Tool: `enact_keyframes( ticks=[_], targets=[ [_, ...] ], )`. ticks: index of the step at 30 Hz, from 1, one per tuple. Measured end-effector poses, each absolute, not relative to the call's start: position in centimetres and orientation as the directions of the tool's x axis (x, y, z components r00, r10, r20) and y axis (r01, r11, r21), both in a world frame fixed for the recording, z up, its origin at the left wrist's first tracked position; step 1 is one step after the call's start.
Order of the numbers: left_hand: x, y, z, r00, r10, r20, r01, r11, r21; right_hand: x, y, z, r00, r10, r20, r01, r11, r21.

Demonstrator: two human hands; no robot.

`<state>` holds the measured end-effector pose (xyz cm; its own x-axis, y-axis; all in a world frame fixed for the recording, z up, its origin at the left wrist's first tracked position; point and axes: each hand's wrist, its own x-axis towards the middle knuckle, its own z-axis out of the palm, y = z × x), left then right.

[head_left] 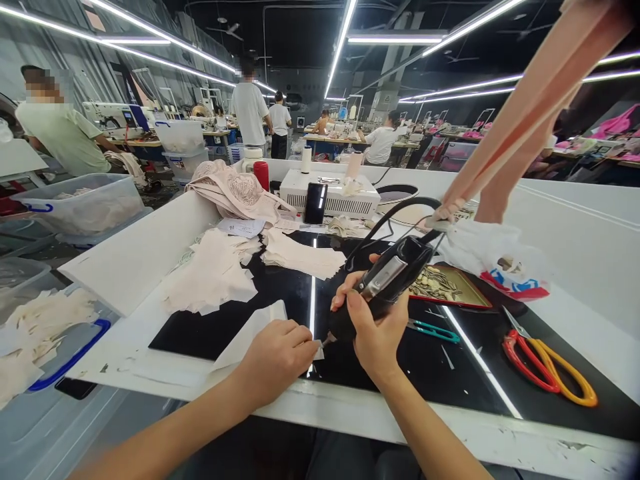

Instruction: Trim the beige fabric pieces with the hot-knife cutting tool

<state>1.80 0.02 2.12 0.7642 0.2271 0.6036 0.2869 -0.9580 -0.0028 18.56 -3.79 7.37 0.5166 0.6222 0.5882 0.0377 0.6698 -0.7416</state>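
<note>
So the left hand [285,348] has its fingers curled down onto a cream fabric piece [254,328], gripping it near the front edge of a glossy black work surface [425,377], with a bit of the cloth poking out past the fingertips. The right hand [374,319] is wrapped firmly around a black corded power tool [395,273], tilted so its narrow tip sits right beside that bit of cloth; can't tell if they're actually touching. Peach straps [525,113] run up from near the tool's top end. Behind the left hand there's a messy pile of cut fabric [213,273], plus a smaller stack [303,255] to its right. Over on the right side: teal thread snips [434,331], a red-rimmed tray [483,298] of little scraps, and big scissors [550,370] with one red and one orange handle.
</note>
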Motion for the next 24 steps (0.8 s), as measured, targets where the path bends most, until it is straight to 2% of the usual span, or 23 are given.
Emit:
enact_keyframes(
  ticks=[24],
  targets=[
    [1.76,-0.07,1.27,0.81,0.166,0.562,0.263,-0.96,-0.095,18.14,-3.9,8.33,0.567,0.607,0.557,0.066,0.64,-0.765]
  ],
)
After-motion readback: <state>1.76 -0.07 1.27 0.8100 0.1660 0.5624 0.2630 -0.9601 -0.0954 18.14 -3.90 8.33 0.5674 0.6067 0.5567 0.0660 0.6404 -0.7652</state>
